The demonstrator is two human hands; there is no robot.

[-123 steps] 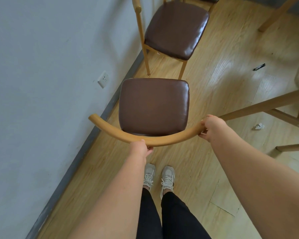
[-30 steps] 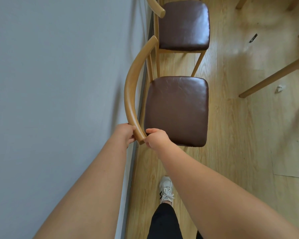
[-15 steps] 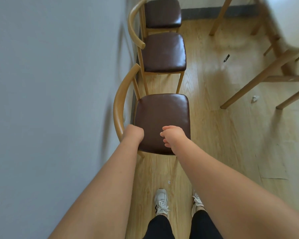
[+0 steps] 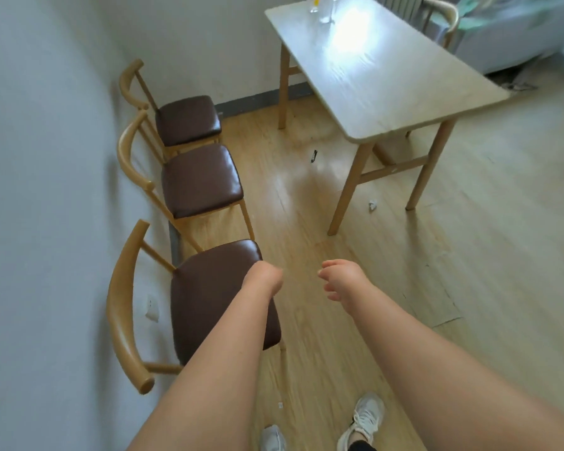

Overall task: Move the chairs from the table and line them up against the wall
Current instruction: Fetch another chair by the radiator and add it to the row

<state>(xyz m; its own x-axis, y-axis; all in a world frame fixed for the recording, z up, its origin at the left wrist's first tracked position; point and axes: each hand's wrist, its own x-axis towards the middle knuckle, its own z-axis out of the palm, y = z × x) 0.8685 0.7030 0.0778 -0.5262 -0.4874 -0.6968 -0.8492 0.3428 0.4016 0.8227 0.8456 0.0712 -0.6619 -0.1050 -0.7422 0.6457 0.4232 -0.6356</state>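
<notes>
Three wooden chairs with brown padded seats stand in a row, backs to the white wall on the left: the nearest chair (image 4: pixel 205 288), a middle chair (image 4: pixel 201 180) and a far chair (image 4: pixel 188 120). My left hand (image 4: pixel 263 278) hovers over the front corner of the nearest seat, fingers curled loosely and holding nothing. My right hand (image 4: pixel 339 281) hangs over the bare floor to the right, fingers apart and empty. A fourth chair (image 4: pixel 442 13) shows behind the far end of the light wooden table (image 4: pixel 381 73).
Glassware (image 4: pixel 323 8) stands at the table's far end. A small black object (image 4: pixel 314 155) and a scrap of paper (image 4: pixel 372 205) lie on the wood floor near the table legs. A wall socket (image 4: pixel 152 309) sits behind the nearest chair. A pale sofa (image 4: pixel 515 30) is at the top right.
Both hands have let go of the nearest chair's backrest and pulled away to the right. My view has lifted, bringing the table and all three lined-up chairs into sight.
</notes>
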